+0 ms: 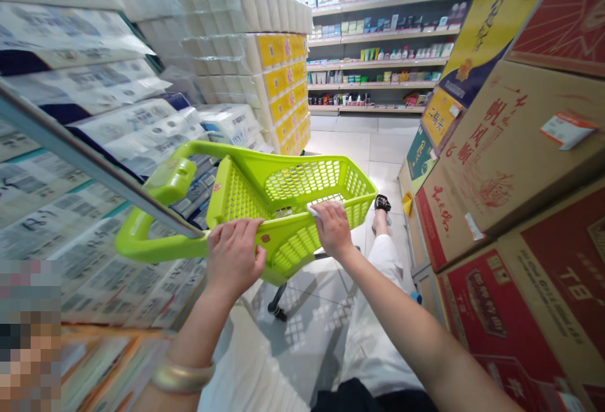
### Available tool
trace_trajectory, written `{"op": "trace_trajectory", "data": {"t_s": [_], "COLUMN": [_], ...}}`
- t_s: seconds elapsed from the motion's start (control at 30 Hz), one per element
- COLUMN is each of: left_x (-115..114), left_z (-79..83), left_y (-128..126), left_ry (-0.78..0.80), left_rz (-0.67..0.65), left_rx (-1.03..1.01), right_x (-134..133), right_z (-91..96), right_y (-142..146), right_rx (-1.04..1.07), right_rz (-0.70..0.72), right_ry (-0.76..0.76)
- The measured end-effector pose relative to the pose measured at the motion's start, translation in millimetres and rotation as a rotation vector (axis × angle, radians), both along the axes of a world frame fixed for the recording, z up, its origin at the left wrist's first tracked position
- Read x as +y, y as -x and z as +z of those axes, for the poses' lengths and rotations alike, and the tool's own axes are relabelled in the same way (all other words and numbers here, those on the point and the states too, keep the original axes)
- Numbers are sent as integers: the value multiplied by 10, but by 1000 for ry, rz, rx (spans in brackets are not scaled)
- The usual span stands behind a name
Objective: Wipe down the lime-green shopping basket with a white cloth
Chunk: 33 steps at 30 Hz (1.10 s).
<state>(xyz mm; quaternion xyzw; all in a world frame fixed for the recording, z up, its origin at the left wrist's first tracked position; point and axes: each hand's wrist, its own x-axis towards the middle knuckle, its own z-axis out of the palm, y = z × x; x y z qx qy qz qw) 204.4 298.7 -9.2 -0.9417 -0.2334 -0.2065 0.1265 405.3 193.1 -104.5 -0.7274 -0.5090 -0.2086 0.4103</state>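
Head view: a lime-green plastic shopping trolley (288,204) is held directly ahead of the body, its near rim gripped by the left hand (234,257) and its right rim by the right hand (333,229), both closed, arms extended forward; a white scrap (312,211) shows beneath the right hand's fingers.

bangle (183,375) — wide, gold-toned, on left arm (191,339) | trousers (373,343) — loose, white | sandal (382,203) — black

Stocked shop shelves (378,40) stand beyond a pale tiled floor (350,147).
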Motion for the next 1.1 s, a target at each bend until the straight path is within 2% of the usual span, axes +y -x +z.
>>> {"op": "trace_trajectory", "data": {"t_s": [0.1,0.2,0.3,0.4,0.53,0.73,0.83,0.9,0.97,1.03,1.1], "left_x": [15,-1,-5,15,58,104,113,115,117,126,144], "left_z": [-10,-6,-2,0,2,-7,-11,-12,-13,-13,-14], "left_y": [-10,-50,-77,-65,-20,7,-5,-19,-32,-38,-30], "left_ry": [-7,-13,-15,-11,-4,-10,-29,-34,-32,-28,-21], "left_rz": [2,23,33,18,-11,-26,-20,-9,3,10,8], "left_rx": [-7,-18,-19,-16,-23,-28,-30,-31,-33,-37,-37], "right_x": [-54,91,300,385,230,-192,-252,-182,-40,128,265], "right_z": [-56,13,126,176,83,-157,-197,-179,-136,-81,-29], "right_y": [-126,121,498,648,355,-363,-474,-368,-139,140,377], "right_rx": [44,135,139,80,-57,-70,0,69,117,111,115], "right_rz": [-124,-183,-63,11,37,-158,-256,-307,-299,-182,-134], "right_ry": [-25,-60,-48,-40,-1,-17,-60,-95,-119,-97,-91]}}
